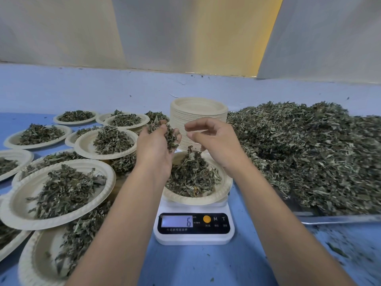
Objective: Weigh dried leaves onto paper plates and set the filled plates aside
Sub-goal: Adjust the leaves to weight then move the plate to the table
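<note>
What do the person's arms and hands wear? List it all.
Nothing. The left grip and right grip are bare hands: no gloves, rings or watch show. The left forearm and right forearm are bare too, no sleeve in view.

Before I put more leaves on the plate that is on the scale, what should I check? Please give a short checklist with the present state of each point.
1. Plate sits fully on the scale: ok.
2. Display readable: ok, it shows 6; whether the target weight is reached: cannot tell.
3. Left hand holds leaves over the plate: ok.
4. Right hand free to add pinches: ok, nothing seen in it.
5. Free place for this plate among the filled plates on the left: not ok, they already overlap.
6. Stack of empty plates ready behind the scale: ok.
</note>
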Demonstrator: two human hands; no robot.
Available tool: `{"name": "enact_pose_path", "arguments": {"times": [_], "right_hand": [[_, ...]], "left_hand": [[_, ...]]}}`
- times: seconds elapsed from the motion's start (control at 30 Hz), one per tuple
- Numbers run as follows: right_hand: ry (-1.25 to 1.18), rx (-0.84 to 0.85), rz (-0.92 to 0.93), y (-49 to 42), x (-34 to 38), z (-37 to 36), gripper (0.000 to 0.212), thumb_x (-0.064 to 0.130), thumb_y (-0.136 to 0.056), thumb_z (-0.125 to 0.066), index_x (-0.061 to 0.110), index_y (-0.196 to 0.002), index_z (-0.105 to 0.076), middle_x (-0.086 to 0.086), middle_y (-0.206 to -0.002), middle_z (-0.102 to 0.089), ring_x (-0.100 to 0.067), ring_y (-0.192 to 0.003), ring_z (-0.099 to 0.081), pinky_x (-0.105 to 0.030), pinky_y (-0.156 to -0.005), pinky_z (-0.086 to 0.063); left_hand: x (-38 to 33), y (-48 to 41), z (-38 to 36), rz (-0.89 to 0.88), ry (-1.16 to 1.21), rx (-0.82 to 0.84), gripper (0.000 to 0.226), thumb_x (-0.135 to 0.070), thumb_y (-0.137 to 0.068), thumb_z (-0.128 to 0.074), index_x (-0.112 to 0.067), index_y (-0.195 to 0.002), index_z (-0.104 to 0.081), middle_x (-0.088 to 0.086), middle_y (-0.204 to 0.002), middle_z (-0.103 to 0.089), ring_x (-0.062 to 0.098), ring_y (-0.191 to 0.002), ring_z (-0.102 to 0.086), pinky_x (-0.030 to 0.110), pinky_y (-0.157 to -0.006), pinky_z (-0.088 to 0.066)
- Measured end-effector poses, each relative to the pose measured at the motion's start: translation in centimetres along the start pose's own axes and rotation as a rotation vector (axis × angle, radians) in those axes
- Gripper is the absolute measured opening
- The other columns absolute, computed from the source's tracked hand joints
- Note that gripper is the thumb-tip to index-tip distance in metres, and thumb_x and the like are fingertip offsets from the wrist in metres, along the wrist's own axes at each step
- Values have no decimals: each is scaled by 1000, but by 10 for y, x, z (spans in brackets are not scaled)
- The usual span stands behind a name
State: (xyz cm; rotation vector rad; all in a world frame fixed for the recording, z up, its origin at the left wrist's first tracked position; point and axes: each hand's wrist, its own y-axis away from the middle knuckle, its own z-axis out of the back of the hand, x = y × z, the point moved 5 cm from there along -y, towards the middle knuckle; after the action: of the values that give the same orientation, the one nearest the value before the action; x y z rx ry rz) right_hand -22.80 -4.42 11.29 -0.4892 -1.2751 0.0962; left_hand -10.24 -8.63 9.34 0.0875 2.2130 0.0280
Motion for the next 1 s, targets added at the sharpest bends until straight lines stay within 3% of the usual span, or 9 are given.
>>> {"name": "enact_pose_path", "arguments": {"times": [0.1, 0.23, 0.33, 0.47, 0.57, 0.77, 0.9, 1.0], "right_hand": [[-49, 88, -13, 2, 3, -9, 21, 12, -83, -72, 14, -104, -68, -2, -103, -72, -6, -82, -65, -26, -71, -54], [41, 110, 22, 4, 5, -20, 29, 7, -78, -76, 15, -105, -68, 3, -96, -67, 1, -69, -59, -17, -71, -51], [104, 27, 26, 4, 3, -23, 27, 9, -75, -77, 22, -96, -65, 7, -91, -63, -2, -69, -60, -21, -72, -52], [137, -39, 20, 3, -1, -20, 22, 13, -74, -78, 23, -87, -64, 10, -77, -62, -1, -64, -58, -14, -62, -47], [124, -87, 29, 2, -2, -16, 19, 7, -75, -76, 22, -81, -67, 15, -64, -62, 5, -57, -58, -9, -56, -43], [114, -94, 102, 1, 1, -15, 25, -1, -75, -70, 23, -72, -66, 9, -72, -68, -4, -69, -63, -18, -71, -53], [29, -124, 39, -1, -1, -8, 22, -1, -75, -68, 21, -71, -66, 8, -68, -65, -6, -68, -59, -31, -74, -52], [21, -108, 2, -2, 0, 1, 17, 5, -80, -62, 19, -71, -67, 9, -68, -64, 1, -64, -56, -23, -65, -48]], "left_hand": [[1, 0, -2, -3, -48, 6, 25, -7, -99, -43, -9, -123, -50, 5, -84, -64, 16, -68, -61, 25, -58, -54], [4, 2, -9, 6, -61, 3, 28, -9, -100, -42, -11, -127, -47, 10, -102, -63, 24, -86, -65, 44, -88, -53], [9, 3, -14, 2, -39, 7, 41, -6, -99, -42, -9, -140, -36, 10, -119, -59, 28, -112, -59, 47, -99, -46], [13, 2, -16, -7, -54, 35, 46, -5, -99, -41, -6, -143, -30, 14, -128, -55, 29, -106, -59, 46, -100, -46], [15, 1, -16, 8, -55, 35, 49, -6, -99, -42, -8, -146, -26, 15, -133, -53, 32, -120, -54, 46, -103, -44], [13, 3, -14, 15, -30, 33, 31, -6, -100, -41, -4, -131, -43, 16, -117, -60, 28, -106, -61, 46, -96, -49], [7, 0, -6, 10, -26, -14, 32, -8, -100, -42, -4, -132, -44, 11, -92, -60, 22, -77, -60, 35, -68, -52], [1, -3, -1, 0, 23, -26, 30, -8, -100, -41, -3, -130, -44, 12, -95, -56, 22, -79, -61, 32, -79, -55]]}}
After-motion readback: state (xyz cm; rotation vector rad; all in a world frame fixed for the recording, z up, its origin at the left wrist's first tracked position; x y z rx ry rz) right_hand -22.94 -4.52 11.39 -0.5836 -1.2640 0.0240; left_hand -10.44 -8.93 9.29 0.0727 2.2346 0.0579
